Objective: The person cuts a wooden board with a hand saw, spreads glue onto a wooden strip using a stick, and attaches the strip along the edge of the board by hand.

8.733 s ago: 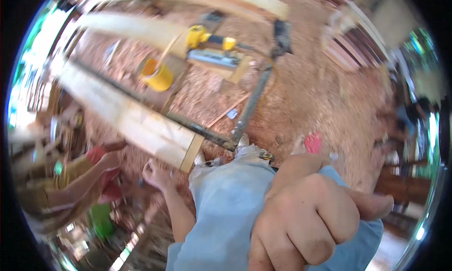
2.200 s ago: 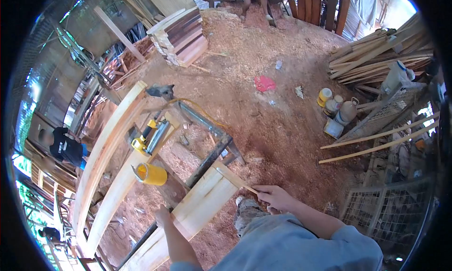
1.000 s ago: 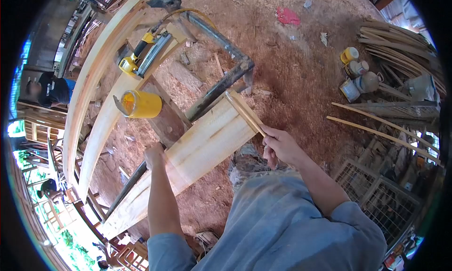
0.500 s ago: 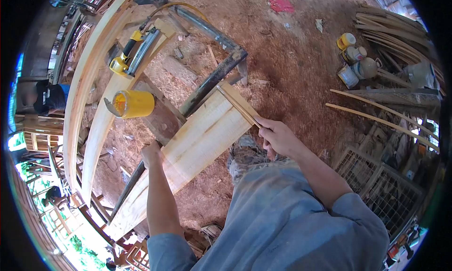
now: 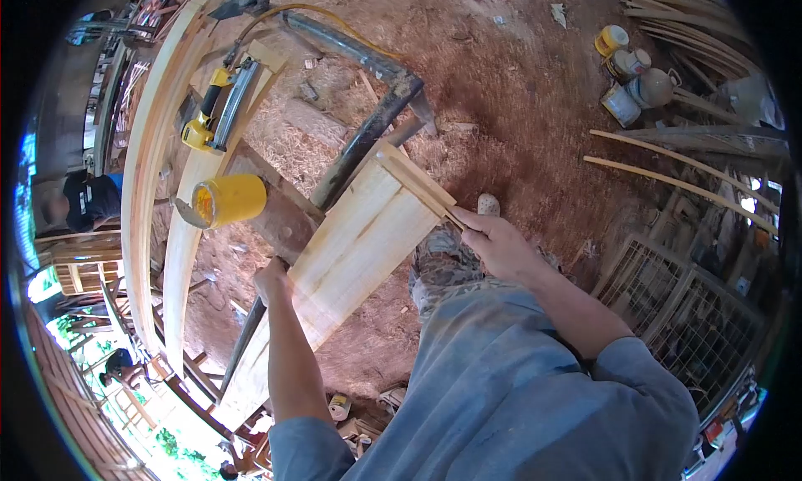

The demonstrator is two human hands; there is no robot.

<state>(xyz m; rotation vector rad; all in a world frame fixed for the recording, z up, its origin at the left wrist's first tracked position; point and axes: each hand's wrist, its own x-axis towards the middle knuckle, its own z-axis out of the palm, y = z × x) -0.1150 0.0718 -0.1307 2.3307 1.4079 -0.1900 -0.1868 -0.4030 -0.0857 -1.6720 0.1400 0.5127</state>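
Observation:
A long, pale wooden board (image 5: 351,247) slants across the middle, its wide end toward me and its narrow end at lower left. Across the wide end lies a wooden strip (image 5: 413,179). My right hand (image 5: 504,245) is closed around the strip's near end, at the board's corner; some fingers are hidden beneath. My left hand (image 5: 272,281) is closed on the board's far long edge, beside a dark pipe (image 5: 244,341). A yellow bucket (image 5: 236,199) stands beyond the left hand, and a yellow-and-black nail gun (image 5: 219,107) rests on another board.
Long curved boards (image 5: 149,172) run along the left. A metal pipe frame (image 5: 368,134) supports the work. Several paint containers (image 5: 622,105), wooden strips (image 5: 681,180) and wire mesh (image 5: 668,289) are on the right. A person in a dark shirt (image 5: 92,201) is at far left.
The view has shifted slightly, and a shoe now shows beyond my right hand. The strip appears a little turned at the board's end. Both hands keep their hold.

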